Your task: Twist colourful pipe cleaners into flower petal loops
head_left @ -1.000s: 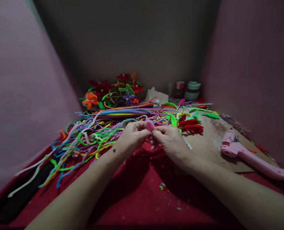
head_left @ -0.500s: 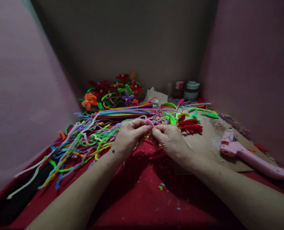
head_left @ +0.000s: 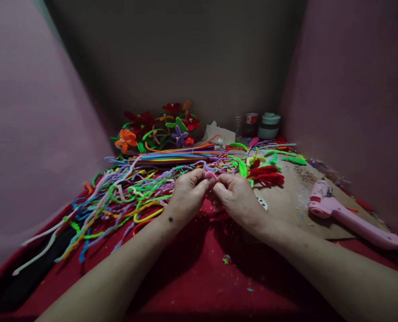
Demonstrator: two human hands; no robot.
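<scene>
My left hand (head_left: 187, 197) and my right hand (head_left: 237, 197) meet over the red cloth (head_left: 199, 277), fingers curled and pinched together. Between their fingertips sits a small pink fuzzy piece (head_left: 210, 175), shaped like a petal, held by both hands. Only its top shows; the rest is hidden by my fingers. A heap of loose pipe cleaners (head_left: 125, 192) in many colours lies just left of my left hand. Red fuzzy petals (head_left: 266, 175) lie right behind my right hand.
A pink glue gun (head_left: 346, 215) lies on a cardboard sheet (head_left: 293, 205) at the right. Finished pipe-cleaner flowers (head_left: 158, 127) stand at the back beside straight bundled stems (head_left: 172, 157). Two small jars (head_left: 261, 125) stand at the back right. Pink walls close in on both sides.
Both hands have shifted slightly toward me and closer together. The pink piece now shows less between the fingertips than a second ago.
</scene>
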